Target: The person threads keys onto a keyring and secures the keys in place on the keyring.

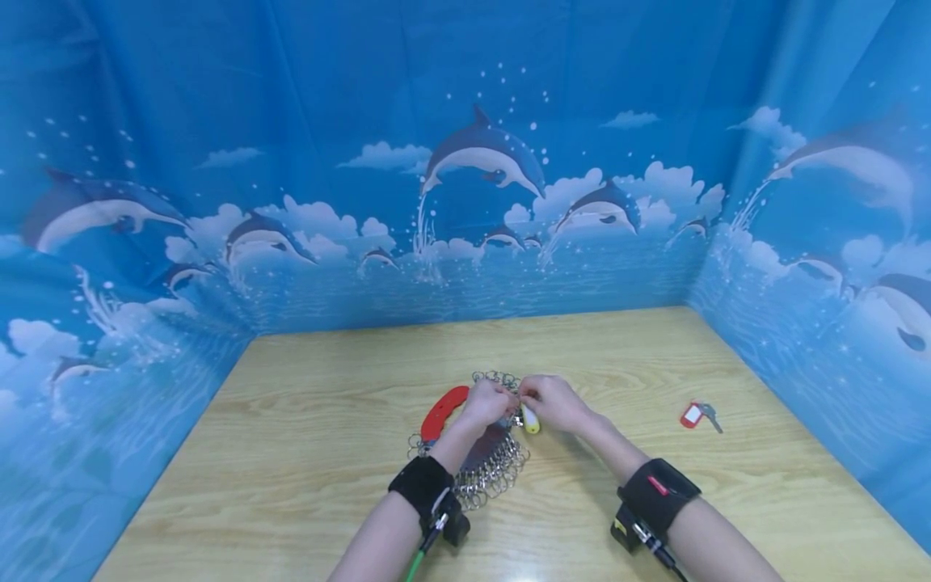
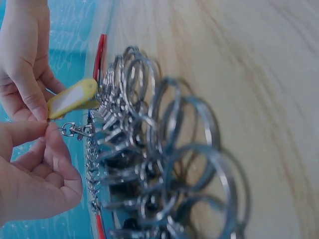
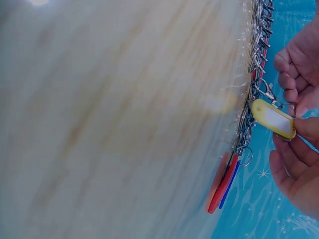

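Note:
In the head view my left hand (image 1: 489, 404) is above a round assembly ringed with metal key rings (image 1: 489, 473), which has a curved red piece (image 1: 442, 415) on its far left. The left fingertips pinch a small ring by a metal swivel clasp (image 2: 76, 130). Close beside it, my right hand (image 1: 554, 402) holds a yellow key tag (image 3: 274, 119) with a white label by its end, between thumb and fingers. The two hands' fingertips nearly meet. Whether the small ring is joined to the tag is hidden by the fingers.
To the right on the wooden table (image 1: 305, 453) lies a red key tag (image 1: 692, 415) with a key (image 1: 711, 417). A blue curtain (image 1: 349, 105) printed with dolphins stands behind the table and along both sides.

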Demonstrator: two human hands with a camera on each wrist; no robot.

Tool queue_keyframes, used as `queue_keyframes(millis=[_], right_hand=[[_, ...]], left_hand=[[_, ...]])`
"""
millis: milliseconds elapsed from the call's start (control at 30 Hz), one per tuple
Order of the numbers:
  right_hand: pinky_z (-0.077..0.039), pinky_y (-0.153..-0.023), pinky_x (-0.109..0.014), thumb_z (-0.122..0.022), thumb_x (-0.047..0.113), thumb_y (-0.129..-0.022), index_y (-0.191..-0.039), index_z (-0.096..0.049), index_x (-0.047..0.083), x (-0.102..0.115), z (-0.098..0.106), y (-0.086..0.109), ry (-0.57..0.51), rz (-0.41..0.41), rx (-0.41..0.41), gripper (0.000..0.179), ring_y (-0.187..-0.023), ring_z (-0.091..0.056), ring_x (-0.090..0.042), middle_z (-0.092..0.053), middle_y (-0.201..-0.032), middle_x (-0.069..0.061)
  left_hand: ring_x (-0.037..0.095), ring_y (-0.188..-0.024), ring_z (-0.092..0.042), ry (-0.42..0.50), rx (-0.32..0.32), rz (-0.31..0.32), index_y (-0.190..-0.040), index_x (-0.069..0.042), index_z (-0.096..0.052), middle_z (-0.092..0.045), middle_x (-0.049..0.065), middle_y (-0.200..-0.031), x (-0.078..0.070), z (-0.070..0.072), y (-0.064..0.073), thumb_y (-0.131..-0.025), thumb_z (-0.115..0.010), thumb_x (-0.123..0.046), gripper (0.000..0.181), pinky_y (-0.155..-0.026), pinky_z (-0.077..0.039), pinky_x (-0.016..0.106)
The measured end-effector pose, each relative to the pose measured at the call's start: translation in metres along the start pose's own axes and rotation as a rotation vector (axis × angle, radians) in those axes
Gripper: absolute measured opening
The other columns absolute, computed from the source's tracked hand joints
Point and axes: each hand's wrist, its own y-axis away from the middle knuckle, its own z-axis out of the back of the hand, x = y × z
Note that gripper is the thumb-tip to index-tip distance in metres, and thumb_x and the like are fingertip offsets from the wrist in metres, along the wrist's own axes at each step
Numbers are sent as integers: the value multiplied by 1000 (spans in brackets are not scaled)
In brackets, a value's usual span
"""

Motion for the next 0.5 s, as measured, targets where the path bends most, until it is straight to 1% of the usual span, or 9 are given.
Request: queue_keyframes(millis=[133,233,267,367,500], right_hand=[[-50,-67,-28,-62,2,-83,-84,-66,6,-1,0,0,-9,-17,11,6,-72,-60,-15,-65,-81,-3],[-50,-66,-28,-61,1,-83,-84,-65,4,-2,0,0,-17,-35,17,6,-72,-60,-15,-65,-81,-4],[-50,-67,-29,-61,1,-83,-84,-65,4,-2,0,1,-22,-41,18,5,-73,-60,-16,-65,-81,-4],[-51,-69,-31,-61,1,-83,-84,-65,3,-1,1,1,-23,-53,14,5,-74,-61,-18,-66,-81,-5],[-51,-70,-32,-61,1,-83,-84,-65,3,1,2,1,-23,-63,10,4,-75,-62,-19,-66,-80,-5]], left_hand=[[13,-59,-53,-18,49,-21,-72,7,-69,-62,6,-67,0,2,0,-76,-64,1,9,-56,-43,25],[13,-61,-56,-46,80,-37,-75,6,-70,-64,6,-70,0,3,0,-74,-64,4,7,-58,-48,27],[13,-61,-56,-54,86,-40,-76,5,-71,-64,6,-70,0,3,0,-74,-64,3,7,-58,-48,27],[14,-62,-54,-67,86,-45,-74,5,-70,-64,7,-72,-1,2,1,-72,-61,6,9,-56,-45,26],[14,-61,-51,-95,67,-44,-69,5,-68,-63,4,-75,-4,2,2,-73,-60,6,9,-55,-40,23]])
